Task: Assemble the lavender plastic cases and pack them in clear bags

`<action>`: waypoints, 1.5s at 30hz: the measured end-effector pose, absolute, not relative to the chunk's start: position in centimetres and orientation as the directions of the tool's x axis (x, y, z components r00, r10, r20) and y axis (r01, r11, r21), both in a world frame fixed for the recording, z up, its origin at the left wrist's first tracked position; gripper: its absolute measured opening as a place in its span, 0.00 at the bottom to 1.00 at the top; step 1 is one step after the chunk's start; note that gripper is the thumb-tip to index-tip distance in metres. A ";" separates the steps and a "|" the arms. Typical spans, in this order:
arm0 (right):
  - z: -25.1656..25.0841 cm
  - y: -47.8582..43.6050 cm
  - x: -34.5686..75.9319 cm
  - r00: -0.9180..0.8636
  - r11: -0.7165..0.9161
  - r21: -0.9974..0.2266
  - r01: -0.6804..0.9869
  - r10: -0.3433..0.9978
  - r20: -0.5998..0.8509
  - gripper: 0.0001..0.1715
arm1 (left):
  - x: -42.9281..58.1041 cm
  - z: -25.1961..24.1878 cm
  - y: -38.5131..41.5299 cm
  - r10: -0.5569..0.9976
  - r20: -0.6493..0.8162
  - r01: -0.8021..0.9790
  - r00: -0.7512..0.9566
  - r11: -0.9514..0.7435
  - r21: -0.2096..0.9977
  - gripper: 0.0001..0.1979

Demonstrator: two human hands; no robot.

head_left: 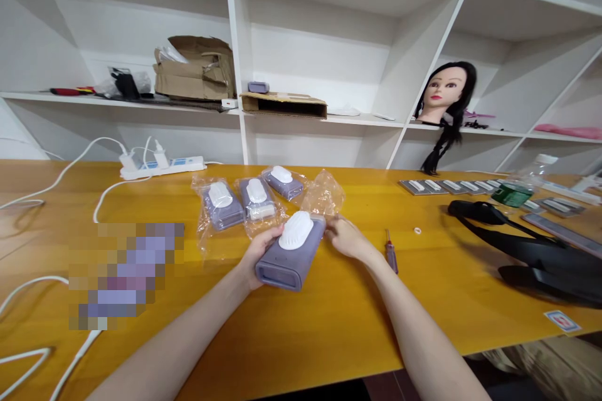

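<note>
A purple-grey boxy device (308, 258) with an oval white ribbed piece (296, 230) on its top is held above the table. My left hand (256, 258) grips its left side, thumb on top. At the device's far right end is my right hand (347, 237), its fingers curled; their tips are partly hidden, so what they hold is unclear. A crumpled clear plastic bag (324, 193) lies just beyond these fingers. Behind the device, three similar units lie in clear bags: a left one (222, 208), a middle one (256, 197) and a right one (285, 183).
A screwdriver (390, 254) and a small ring (417, 230) lie to the right. Further right are a black bag (531, 257), a bottle (522, 185) and several grey-white pieces (451, 186). At left are a power strip (162, 167), white cables and a blurred-out object (136, 269). Shelves stand behind.
</note>
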State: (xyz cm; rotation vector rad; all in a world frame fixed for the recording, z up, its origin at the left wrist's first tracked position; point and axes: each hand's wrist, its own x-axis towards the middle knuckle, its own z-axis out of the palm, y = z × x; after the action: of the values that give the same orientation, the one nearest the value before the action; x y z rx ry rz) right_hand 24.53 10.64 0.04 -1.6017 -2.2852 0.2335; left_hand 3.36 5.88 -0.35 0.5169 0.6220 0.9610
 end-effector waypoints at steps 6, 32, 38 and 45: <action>-0.6 11.1 24.0 -0.229 0.250 -0.353 0.902 0.968 0.099 0.11 | 3.5 0.0 5.8 0.893 -0.277 -0.622 0.355 0.446 0.643 0.22; 0.6 10.2 24.8 -0.365 0.454 -0.484 0.748 0.890 0.271 0.06 | 3.2 0.3 5.0 0.922 -0.203 -0.269 0.330 0.298 0.916 0.50; 0.2 10.2 24.2 -0.402 0.507 -0.475 0.720 0.861 0.310 0.11 | 2.5 0.0 5.0 0.941 0.003 0.109 0.338 -0.042 0.993 0.57; -0.7 10.3 23.7 -0.391 0.486 -0.447 0.751 0.873 0.291 0.18 | 1.9 0.9 4.6 0.915 -0.017 0.056 0.403 -0.006 0.998 0.57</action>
State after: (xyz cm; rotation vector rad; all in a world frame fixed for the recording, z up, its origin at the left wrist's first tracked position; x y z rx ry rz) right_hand 23.69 10.35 -0.70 -1.3405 -2.2469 0.3328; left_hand 1.94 4.63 0.94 1.4135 0.9382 0.8666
